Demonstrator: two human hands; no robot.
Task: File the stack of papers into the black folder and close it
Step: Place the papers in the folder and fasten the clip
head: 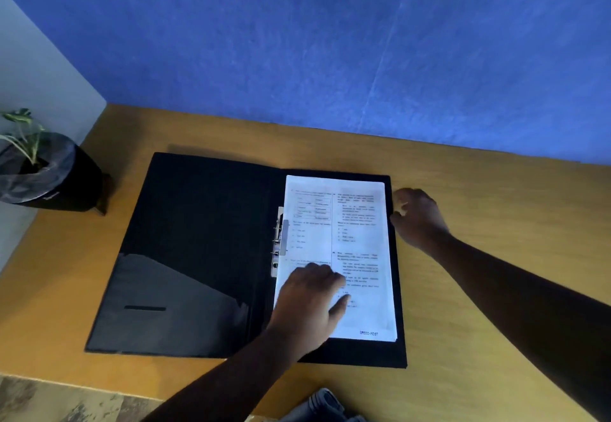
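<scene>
The black folder (198,240) lies open on the wooden table, its left flap bare with a glossy pocket. A stack of printed white papers (357,243) rests on the right half, beside the metal clip (280,240) at the spine. My left hand (310,302) lies flat on the lower left part of the papers, fingers spread and pressing down. My right hand (418,216) sits at the folder's right edge, fingers curled against the rim of the cover near the top; whether it grips the edge is unclear.
A black pot with a small green plant (43,173) stands at the table's left edge. A blue wall runs behind the table (496,256). Some grey cloth (324,405) shows at the near edge, with patterned floor at bottom left.
</scene>
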